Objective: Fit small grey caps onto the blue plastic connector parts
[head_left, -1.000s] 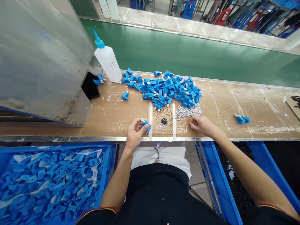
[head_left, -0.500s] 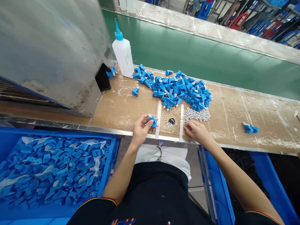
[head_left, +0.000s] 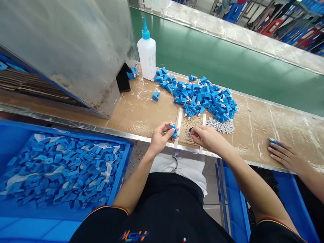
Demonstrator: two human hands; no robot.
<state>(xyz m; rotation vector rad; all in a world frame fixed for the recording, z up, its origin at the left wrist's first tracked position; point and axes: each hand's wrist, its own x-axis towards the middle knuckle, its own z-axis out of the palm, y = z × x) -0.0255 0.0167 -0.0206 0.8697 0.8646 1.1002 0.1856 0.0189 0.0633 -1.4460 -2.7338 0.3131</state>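
Observation:
My left hand point(head_left: 161, 137) is closed around a small blue plastic part point(head_left: 174, 131) with a white tip pointing up, just above the table's front edge. My right hand point(head_left: 207, 137) has its fingertips pinched together over the taped-off patch of small dark pins point(head_left: 193, 122); what it pinches, if anything, is too small to make out. Right beside those fingertips lies a clear round ring point(head_left: 187, 135), with a black round piece partly covered. Behind my right hand is a spread of small grey pieces point(head_left: 222, 126). A big heap of blue parts point(head_left: 206, 96) lies farther back.
A white squeeze bottle point(head_left: 147, 57) stands back left, near a dark phone-like slab point(head_left: 124, 78) and a metal housing point(head_left: 101, 50). A blue bin point(head_left: 128, 152) of blue parts is at lower left. At right, another person's hand point(head_left: 287, 156) covers blue parts. A green belt point(head_left: 215, 57) runs behind.
My right hand has moved left from beside the grey pieces to the pin patch. My left hand still holds the blue part. Another person's hand has come in onto the blue parts at right.

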